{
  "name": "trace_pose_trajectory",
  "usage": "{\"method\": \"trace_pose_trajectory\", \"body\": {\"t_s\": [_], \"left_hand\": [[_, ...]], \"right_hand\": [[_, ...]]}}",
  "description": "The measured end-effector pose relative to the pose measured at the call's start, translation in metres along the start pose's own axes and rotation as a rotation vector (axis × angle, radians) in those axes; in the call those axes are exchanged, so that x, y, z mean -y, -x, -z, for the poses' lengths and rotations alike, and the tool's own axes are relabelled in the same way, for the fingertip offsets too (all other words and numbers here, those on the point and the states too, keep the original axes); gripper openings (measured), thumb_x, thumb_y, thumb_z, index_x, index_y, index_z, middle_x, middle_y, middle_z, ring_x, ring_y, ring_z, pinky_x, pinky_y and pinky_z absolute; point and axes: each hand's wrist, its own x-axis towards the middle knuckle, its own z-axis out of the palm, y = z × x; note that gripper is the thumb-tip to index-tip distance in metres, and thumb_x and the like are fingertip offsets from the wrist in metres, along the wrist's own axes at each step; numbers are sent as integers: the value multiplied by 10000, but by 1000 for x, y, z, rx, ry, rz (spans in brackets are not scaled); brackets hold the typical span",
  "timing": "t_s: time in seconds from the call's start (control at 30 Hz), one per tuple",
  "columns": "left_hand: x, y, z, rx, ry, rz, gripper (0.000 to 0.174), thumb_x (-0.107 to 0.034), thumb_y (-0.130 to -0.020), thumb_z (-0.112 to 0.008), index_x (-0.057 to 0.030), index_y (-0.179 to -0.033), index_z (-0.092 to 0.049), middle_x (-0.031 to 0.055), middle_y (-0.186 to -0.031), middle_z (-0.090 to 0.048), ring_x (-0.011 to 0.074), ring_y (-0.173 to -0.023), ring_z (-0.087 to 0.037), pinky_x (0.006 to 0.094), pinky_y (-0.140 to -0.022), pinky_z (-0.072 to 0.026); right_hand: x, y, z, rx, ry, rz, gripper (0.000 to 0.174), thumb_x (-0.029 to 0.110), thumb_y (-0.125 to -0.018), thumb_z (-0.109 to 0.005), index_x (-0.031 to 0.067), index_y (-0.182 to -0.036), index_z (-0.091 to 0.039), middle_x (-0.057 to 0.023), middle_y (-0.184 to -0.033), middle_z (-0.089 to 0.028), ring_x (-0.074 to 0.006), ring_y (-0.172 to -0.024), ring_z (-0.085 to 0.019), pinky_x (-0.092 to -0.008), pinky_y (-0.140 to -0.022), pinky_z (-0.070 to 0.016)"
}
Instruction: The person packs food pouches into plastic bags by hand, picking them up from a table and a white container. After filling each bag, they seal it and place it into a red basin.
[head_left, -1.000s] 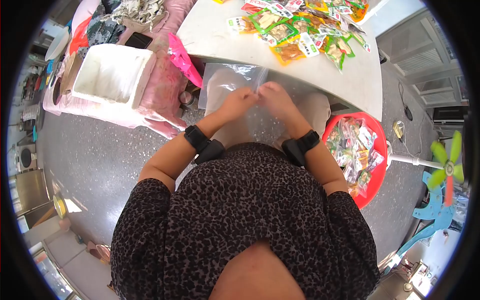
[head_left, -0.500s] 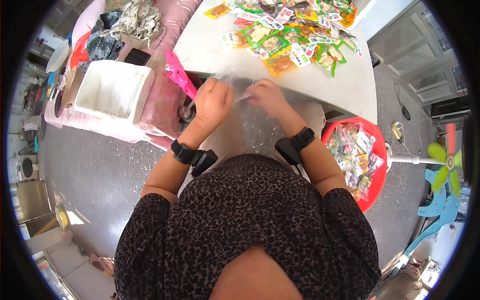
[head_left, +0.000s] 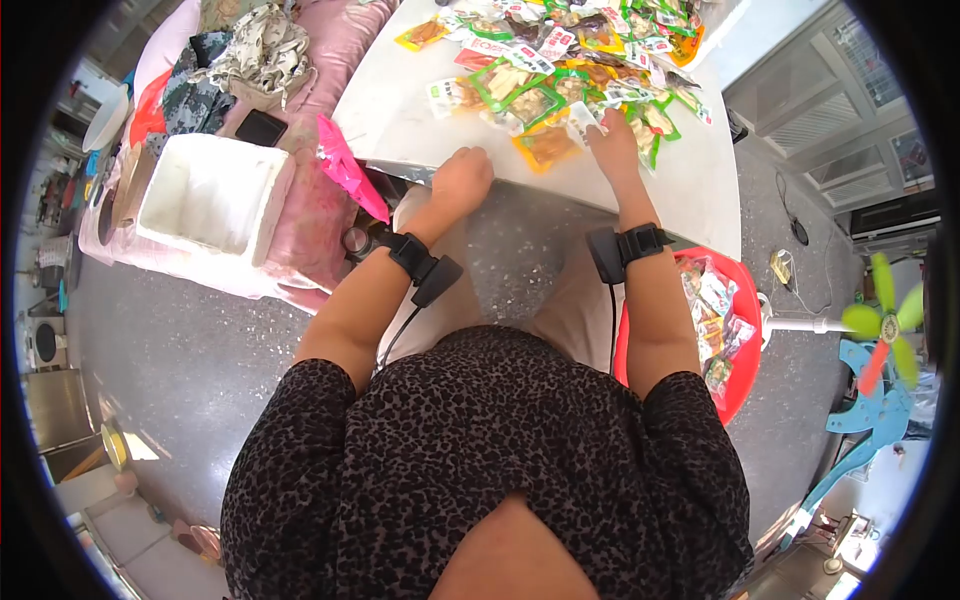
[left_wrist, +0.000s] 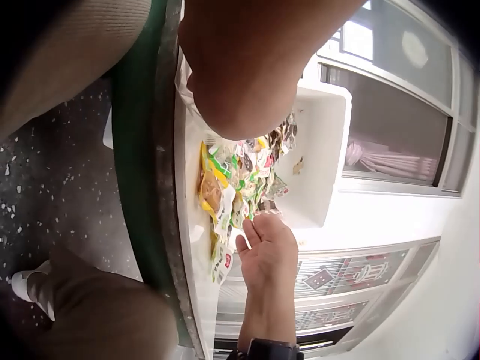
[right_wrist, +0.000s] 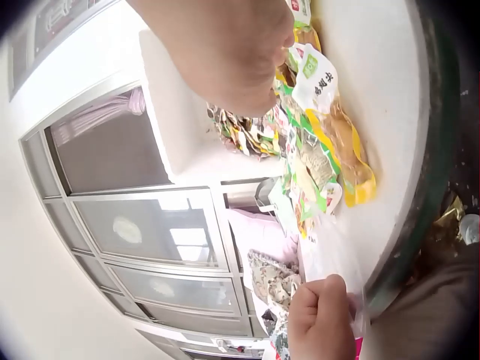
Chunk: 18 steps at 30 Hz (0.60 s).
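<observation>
In the head view my left hand (head_left: pixel 463 182) is at the table's front edge. The right wrist view shows that left hand (right_wrist: pixel 321 319) gripping a clear plastic bag (right_wrist: pixel 339 262), its fingers curled. My right hand (head_left: pixel 617 155) is over the near side of the pile of food packets (head_left: pixel 570 85). Seen from the left wrist, the right hand (left_wrist: pixel 271 247) has its palm turned up and fingers loosely extended beside the packets (left_wrist: pixel 217 191). A yellow-edged packet (right_wrist: pixel 349 150) lies near it. Whether its fingertips touch a packet is hard to tell.
A red basin (head_left: pixel 745 365) of packets stands on the floor at right, beside a fan (head_left: pixel 889 328). At left, a white foam box (head_left: pixel 208 195) and a pink bag (head_left: pixel 350 172) rest on a pink-covered surface. Another white box (left_wrist: pixel 330 161) stands behind the packets.
My right hand has left the clear bag and moved forward to the packets. My left hand has moved slightly right, to the table edge, and the bag no longer spreads between both hands.
</observation>
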Motion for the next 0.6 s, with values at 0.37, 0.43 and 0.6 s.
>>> {"method": "trace_pose_trajectory", "body": {"t_s": [0.37, 0.43, 0.6], "left_hand": [[2, -6, -11, -7, 74, -41, 184, -213, -754, -420, -45, -700, -472, 137, -732, -496, 312, -708, -497, 406, -624, -401], [0, -6, -9, 38, 62, 5, 185, -218, -761, -422, -46, -723, -479, 135, -761, -506, 308, -737, -499, 398, -643, -404], [-4, -7, -7, 41, 49, 18, 180, -214, -759, -425, -46, -722, -478, 140, -759, -506, 311, -730, -500, 403, -638, -404]], "right_hand": [[-18, -15, -20, 377, 98, -177, 435, 276, -627, -603, -31, -905, -472, -203, -876, -555, -306, -817, -543, -373, -686, -425], [-21, -11, -24, 404, -141, -220, 377, 224, -643, -601, -32, -893, -481, -168, -861, -567, -264, -783, -560, -349, -651, -439], [-12, 15, -21, 422, -1046, -596, 197, 42, -707, -533, -22, -887, -486, -92, -808, -564, -164, -699, -571, -288, -571, -467]]}}
